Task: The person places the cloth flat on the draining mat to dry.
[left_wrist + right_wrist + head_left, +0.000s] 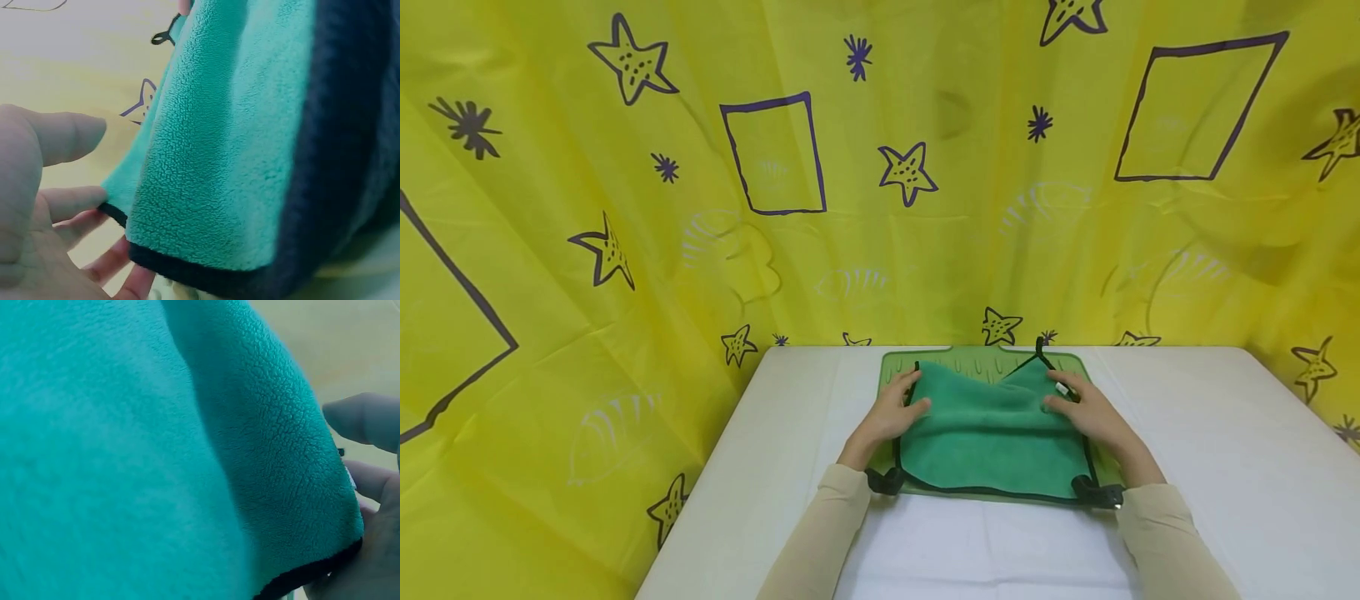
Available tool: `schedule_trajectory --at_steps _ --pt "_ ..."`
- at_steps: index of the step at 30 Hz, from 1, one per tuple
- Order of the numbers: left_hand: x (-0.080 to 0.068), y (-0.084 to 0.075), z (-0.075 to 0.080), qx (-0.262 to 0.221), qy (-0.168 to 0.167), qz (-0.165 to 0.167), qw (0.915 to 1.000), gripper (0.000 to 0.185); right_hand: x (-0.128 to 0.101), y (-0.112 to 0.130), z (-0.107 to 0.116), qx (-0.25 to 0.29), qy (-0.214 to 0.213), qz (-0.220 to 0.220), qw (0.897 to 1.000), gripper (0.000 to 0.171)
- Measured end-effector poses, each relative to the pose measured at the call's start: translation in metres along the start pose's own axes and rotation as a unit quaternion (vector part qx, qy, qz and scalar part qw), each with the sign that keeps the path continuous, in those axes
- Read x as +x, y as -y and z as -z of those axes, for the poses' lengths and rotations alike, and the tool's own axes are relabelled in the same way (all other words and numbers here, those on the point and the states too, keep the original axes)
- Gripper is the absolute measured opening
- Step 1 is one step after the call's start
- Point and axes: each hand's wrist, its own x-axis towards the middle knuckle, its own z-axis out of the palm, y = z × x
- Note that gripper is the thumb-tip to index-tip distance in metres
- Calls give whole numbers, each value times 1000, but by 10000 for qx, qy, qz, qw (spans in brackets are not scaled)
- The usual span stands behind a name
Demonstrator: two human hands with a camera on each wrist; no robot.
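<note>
Head view shows my two hands on a green towel (992, 433) with dark piping, spread over a pale green mat (970, 360) at the far middle of the white table (1225, 433). My left hand (895, 410) grips the towel's left edge, thumb on top and fingers tucked beneath; the left wrist view confirms it, with my fingertips (103, 265) under the dark hem and the fleece layer raised above them. My right hand (1086, 408) does the same on the right edge, and the right wrist view has the fleece folded over just beside my fingers (365, 481). The hands are well apart, one on each side.

I judge I'm partway through a fold: the far edge of the towel has been brought toward me, leaving a dip in the middle and a loop (1040, 343) sticking up at the far right corner. The near hem lies flat on the mat. The next move, as I see it, calls for both hands to carry the lifted layer evenly toward the near hem, keeping the corners matched so the fold lands square.
</note>
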Motion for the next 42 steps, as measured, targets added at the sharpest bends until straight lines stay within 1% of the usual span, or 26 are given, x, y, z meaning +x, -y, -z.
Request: schedule_trajectory --at_steps 3,5,8,10,12,16,21,24,29,32,37,42 --pt "0 0 1 -79 -83 -63 9999 61 1 1 2 77 -158 69 9998 66" --pt "2 1 2 -155 -143 -78 9997 62 1 1 3 150 -216 39 9996 68" --pt "4 3 2 -223 -229 -88 9995 62 1 2 4 258 -208 -91 9994 72" --pt "4 3 1 -260 -271 -29 9993 63 1 3 4 319 -172 -179 9992 73" --pt "4 3 1 -203 -253 38 9995 64 1 3 4 344 -132 -248 9990 74" --pt "5 4 -1 4 -84 191 9998 65 2 3 3 329 24 -341 9989 76" --pt "5 6 -2 261 21 264 9993 63 3 1 1 183 220 -414 9987 75" --pt "6 8 -3 300 21 286 9991 60 2 -1 0 127 240 -394 9989 73" --pt "6 8 -2 345 47 324 9989 59 3 -2 -1 188 228 -284 9992 70" --pt "7 7 -1 287 44 338 9990 58 4 -3 -2 146 193 -216 9995 69" --pt "12 7 -1 254 -22 363 9990 56 7 -5 -3 9 175 -139 9998 68" --pt "19 8 -2 404 -6 388 9984 55 10 -7 -3 117 252 -171 9995 67"
